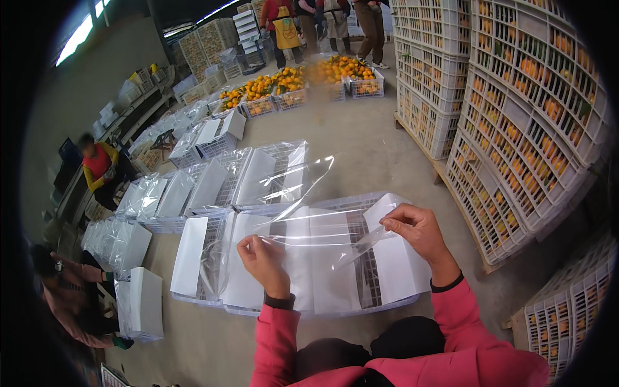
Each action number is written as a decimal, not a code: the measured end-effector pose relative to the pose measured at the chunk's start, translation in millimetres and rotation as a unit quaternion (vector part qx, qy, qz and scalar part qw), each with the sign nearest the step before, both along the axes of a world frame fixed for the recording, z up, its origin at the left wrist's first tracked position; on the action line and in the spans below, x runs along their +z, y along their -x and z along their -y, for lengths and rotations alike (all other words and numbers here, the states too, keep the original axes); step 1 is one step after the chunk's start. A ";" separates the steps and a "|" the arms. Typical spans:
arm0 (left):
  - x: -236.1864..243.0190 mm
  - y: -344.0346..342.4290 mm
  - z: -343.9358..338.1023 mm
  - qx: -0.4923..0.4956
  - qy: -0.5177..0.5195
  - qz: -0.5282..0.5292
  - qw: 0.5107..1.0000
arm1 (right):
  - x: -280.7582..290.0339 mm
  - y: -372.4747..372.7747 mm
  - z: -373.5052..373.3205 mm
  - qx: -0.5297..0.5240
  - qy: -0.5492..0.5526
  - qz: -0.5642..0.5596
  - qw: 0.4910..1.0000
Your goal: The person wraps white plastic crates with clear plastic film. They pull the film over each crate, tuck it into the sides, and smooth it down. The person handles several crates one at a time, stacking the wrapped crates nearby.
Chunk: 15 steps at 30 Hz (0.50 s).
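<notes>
A clear plastic sheet (306, 235) is stretched between my two pinched hands, above low white plastic crates (193, 295) lined with white paper sheets (332, 271). My left hand (264, 258) grips one corner of the plastic at the middle of the view. My right hand (416, 235) pinches the other end over the right crate, whose white paper (400, 277) hangs over the side. Behind, another row of crates (261, 174) holds paper and plastic liners.
Tall stacks of crates of orange fruit (529, 129) stand on pallets at the right. Filled fruit crates (290, 84) line the back, near standing people (287, 32). Two co-workers, one seated (100, 164) and one lower down (77, 303), are at the left beside more lined crates (138, 303).
</notes>
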<state>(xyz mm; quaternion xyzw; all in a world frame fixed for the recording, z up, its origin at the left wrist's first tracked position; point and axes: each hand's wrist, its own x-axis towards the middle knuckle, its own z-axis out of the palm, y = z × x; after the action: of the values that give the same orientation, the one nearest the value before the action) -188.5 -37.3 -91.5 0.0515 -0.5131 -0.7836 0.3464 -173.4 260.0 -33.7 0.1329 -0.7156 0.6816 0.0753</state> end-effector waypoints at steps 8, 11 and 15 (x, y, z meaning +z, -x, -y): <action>94.8 31.9 -15.4 0.178 0.507 -0.117 0.835 | 58.9 20.0 16.1 -0.108 0.032 -0.090 0.990; 97.8 -4.8 -57.5 -0.095 0.435 -0.131 0.886 | 55.9 14.6 45.4 0.046 0.085 -0.092 0.991; 80.6 -31.0 -88.4 -0.355 0.241 0.002 0.903 | 40.7 5.9 62.0 0.062 -0.012 -0.063 0.996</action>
<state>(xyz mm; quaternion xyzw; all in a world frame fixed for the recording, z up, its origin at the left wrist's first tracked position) -157.5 51.1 -10.9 -0.2172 -0.6715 -0.7070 0.0462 -179.3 198.0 7.0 0.2206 -0.7081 0.6665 0.0755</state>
